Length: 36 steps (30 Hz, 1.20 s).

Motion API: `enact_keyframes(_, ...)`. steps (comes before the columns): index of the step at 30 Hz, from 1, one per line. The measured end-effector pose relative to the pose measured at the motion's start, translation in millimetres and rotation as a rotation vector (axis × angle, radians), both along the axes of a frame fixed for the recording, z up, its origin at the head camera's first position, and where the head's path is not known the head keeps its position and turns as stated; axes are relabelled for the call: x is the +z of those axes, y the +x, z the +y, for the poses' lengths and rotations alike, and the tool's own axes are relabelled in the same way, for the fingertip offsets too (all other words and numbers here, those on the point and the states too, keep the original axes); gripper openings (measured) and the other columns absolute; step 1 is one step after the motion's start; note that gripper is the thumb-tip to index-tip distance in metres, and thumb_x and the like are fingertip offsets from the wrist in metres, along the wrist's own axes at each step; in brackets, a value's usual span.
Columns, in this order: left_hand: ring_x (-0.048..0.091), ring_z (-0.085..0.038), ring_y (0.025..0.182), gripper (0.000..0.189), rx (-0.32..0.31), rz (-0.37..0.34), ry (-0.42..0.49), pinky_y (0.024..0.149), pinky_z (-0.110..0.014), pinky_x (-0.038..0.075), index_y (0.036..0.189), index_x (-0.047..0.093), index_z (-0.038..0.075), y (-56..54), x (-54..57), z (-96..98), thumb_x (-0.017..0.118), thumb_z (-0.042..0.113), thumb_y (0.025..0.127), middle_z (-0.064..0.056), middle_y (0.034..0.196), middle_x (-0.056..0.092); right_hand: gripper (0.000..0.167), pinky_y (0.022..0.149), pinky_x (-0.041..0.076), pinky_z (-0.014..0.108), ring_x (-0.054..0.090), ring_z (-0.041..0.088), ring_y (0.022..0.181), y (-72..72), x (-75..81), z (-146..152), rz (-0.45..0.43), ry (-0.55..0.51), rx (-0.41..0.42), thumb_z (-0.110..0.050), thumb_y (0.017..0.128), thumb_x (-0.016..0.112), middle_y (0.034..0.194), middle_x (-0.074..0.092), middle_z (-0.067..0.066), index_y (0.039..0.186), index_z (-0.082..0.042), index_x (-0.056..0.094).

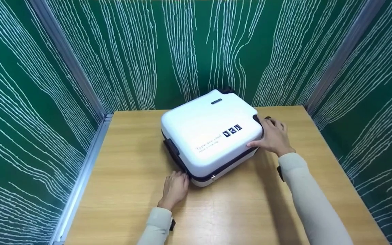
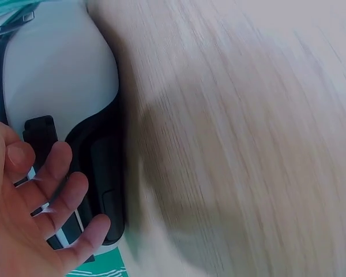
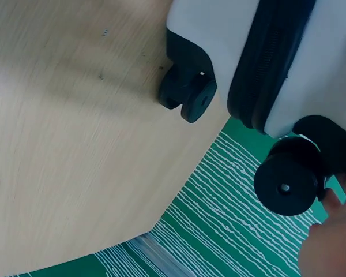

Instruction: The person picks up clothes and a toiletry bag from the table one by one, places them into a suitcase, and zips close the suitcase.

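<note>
A small white suitcase (image 1: pixel 213 126) lies flat on the wooden table, turned at an angle. Black zipper trim runs round its side, and small printed pictures and lettering mark its top. My right hand (image 1: pixel 274 136) grips its right corner by a black wheel (image 3: pixel 285 184), thumb on the near side; most of this hand is out of the right wrist view. By the near left corner, my left hand (image 1: pixel 175 189) has its loosely bent fingers (image 2: pixel 75 190) against the end with the black handle (image 1: pixel 172 149). A zipper pull (image 1: pixel 213 176) shows on the near side.
The wooden table (image 1: pixel 128 204) extends on both sides of the suitcase. Green panels (image 1: pixel 202 44) with white wavy lines enclose it at the back and sides, with metal posts (image 1: pixel 70 58) at the corners. Another wheel (image 3: pixel 187 95) sits close over the table.
</note>
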State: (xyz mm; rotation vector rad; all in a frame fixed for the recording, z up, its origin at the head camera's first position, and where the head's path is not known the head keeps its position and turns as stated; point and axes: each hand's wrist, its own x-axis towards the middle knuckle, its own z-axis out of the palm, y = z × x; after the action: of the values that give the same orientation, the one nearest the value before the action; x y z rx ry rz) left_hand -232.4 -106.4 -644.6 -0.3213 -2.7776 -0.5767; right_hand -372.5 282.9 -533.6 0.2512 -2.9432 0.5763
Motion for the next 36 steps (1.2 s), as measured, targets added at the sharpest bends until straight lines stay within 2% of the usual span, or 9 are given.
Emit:
enact_keyframes(5,0.065,-0.034,0.092,0.030,0.013,-0.006,0.019,0.076,-0.048,0.050,0.083,0.069,0.008,0.5,0.7,-1.1,0.052,0.021,0.103,-0.009,0.090,0.071,0.142,0.115,0.014,0.067,0.030,0.048,0.139,1.5,-4.9,-4,0.043,0.021,-0.041,-0.094,0.051,0.071,0.156,0.045,0.023,0.161,-0.013,0.033)
enact_keyframes(10,0.067,-0.036,0.092,0.031,0.050,-0.031,0.036,0.073,-0.048,0.050,0.076,0.065,0.010,-3.0,2.9,-8.7,0.053,0.020,0.103,-0.008,0.087,0.070,0.144,0.109,0.023,0.064,0.039,0.043,0.130,8.2,-14.1,-11,0.077,0.040,-0.065,-0.099,0.050,0.064,0.150,0.050,0.024,0.154,-0.002,0.040)
enact_keyframes(16,0.064,-0.035,0.081,0.034,0.103,0.012,0.020,0.065,-0.048,0.049,0.067,0.058,0.010,-15.4,4.5,-21.9,0.054,0.016,0.100,-0.010,0.076,0.065,0.144,0.108,0.030,0.063,0.050,0.041,0.124,25.6,-20.9,-26,0.138,0.101,-0.099,-0.104,0.053,0.053,0.143,0.056,0.025,0.151,0.001,0.043)
enact_keyframes(22,0.062,-0.035,0.076,0.036,0.127,-0.010,0.052,0.066,-0.048,0.050,0.064,0.055,0.009,-21.3,9.1,-28.1,0.052,0.014,0.100,-0.012,0.074,0.066,0.142,0.097,0.038,0.061,0.056,0.041,0.112,44.9,-25.9,-41,0.172,0.166,-0.185,-0.108,0.054,0.044,0.130,0.062,0.025,0.143,0.003,0.047)
enact_keyframes(29,0.060,-0.034,0.070,0.041,0.154,-0.002,0.075,0.064,-0.046,0.050,0.060,0.052,0.010,-20.2,14.4,-28.1,0.052,0.013,0.101,-0.010,0.069,0.063,0.134,0.088,0.042,0.059,0.059,0.041,0.099,61.0,-24.5,-55,0.220,0.202,-0.252,-0.106,0.055,0.048,0.110,0.065,0.026,0.128,0.007,0.054)
enact_keyframes(36,0.060,-0.034,0.073,0.041,0.171,-0.035,0.061,0.068,-0.046,0.050,0.060,0.053,0.009,-18.6,18.4,-27.1,0.051,0.013,0.101,-0.012,0.072,0.065,0.135,0.088,0.043,0.059,0.059,0.041,0.097,68.6,-22.9,-63,0.202,0.212,-0.292,-0.106,0.055,0.048,0.107,0.064,0.027,0.128,0.008,0.054)
